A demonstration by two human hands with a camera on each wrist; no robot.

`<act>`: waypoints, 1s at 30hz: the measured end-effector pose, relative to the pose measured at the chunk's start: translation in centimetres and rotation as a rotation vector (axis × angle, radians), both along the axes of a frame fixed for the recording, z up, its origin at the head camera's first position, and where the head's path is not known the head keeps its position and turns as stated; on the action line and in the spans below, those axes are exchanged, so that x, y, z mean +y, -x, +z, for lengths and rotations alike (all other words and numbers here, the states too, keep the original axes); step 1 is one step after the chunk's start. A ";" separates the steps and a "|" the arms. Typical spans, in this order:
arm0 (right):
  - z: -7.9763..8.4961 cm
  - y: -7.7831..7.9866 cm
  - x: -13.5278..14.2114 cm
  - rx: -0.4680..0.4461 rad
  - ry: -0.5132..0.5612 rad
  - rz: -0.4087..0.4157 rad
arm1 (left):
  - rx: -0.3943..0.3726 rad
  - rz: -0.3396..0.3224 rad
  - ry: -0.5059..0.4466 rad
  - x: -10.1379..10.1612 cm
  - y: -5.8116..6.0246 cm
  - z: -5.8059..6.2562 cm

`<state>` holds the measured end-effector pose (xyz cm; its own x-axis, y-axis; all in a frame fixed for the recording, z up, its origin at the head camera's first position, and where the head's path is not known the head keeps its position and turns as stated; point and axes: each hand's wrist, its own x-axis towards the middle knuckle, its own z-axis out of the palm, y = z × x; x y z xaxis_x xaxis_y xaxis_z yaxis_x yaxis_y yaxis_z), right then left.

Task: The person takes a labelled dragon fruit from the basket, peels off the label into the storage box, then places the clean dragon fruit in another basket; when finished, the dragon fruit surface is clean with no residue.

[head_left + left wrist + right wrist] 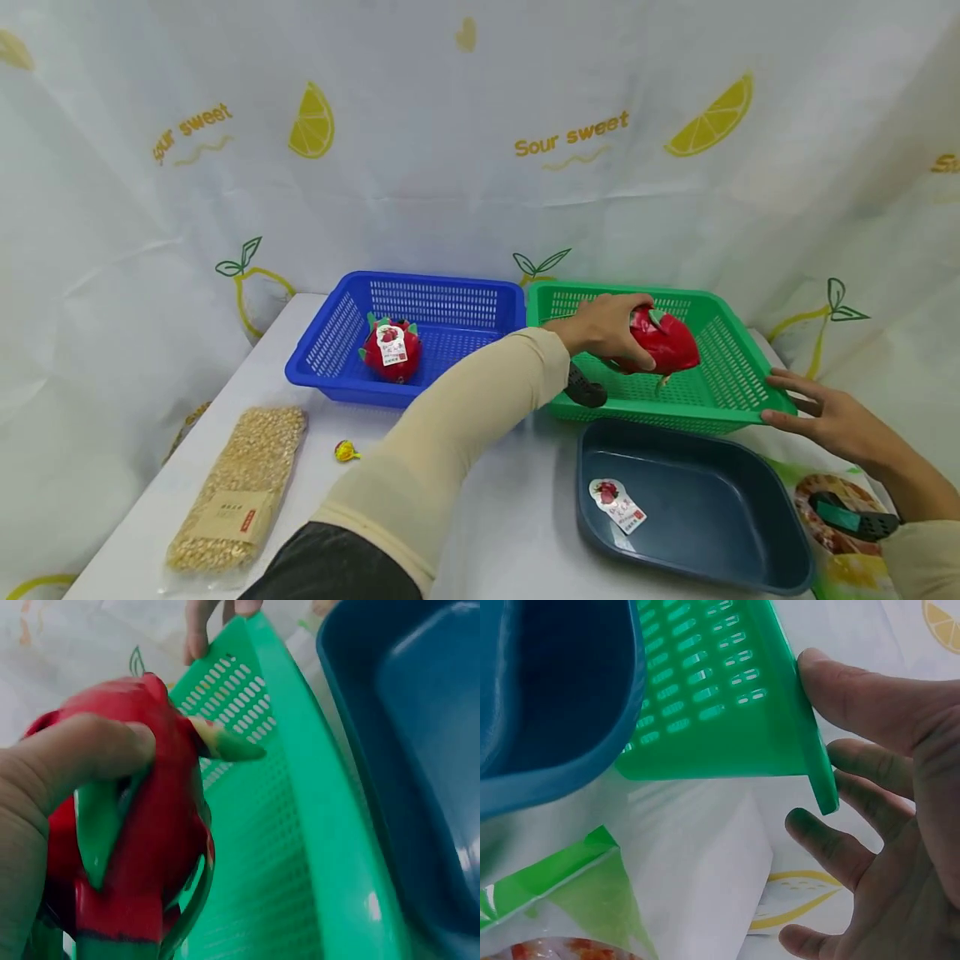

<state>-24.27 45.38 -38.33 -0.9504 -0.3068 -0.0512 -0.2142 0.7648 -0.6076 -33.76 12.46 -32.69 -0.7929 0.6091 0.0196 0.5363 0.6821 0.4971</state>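
Left hand (pixel 609 327) grips the red fruit (pixel 669 342) over the green basket (pixel 738 354), right hand (pixel 836 423), fingers spread, touching its right end; transfer appears underway, next move calling for a steady hold

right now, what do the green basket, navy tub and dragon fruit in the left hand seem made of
Green slotted basket: probably molded plastic, satin; even slots, smooth rim.
Navy tub: likely glossy plastic, given rounded corners and highlights.
Dragon fruit: shiny red skin, perhaps painted foam or plastic; real fruit isn't ruled out.
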 end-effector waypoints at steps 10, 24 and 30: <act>0.4 0.1 -1.0 -0.005 -0.051 -0.020 | -0.089 -0.004 0.076 4.1 0.7 -4.3; 0.2 0.5 -1.5 -0.029 -0.051 -0.017 | -0.103 -0.022 0.213 6.1 1.2 -6.2; -0.1 0.5 -0.8 -0.019 -0.078 -0.034 | -0.093 -0.073 0.200 5.3 0.7 -5.0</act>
<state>-24.74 44.54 -38.46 -0.9589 -0.2685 -0.0918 -0.1761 0.8166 -0.5497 -34.46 17.74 -37.69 -0.7396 0.6491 -0.1780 0.5458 0.7332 0.4056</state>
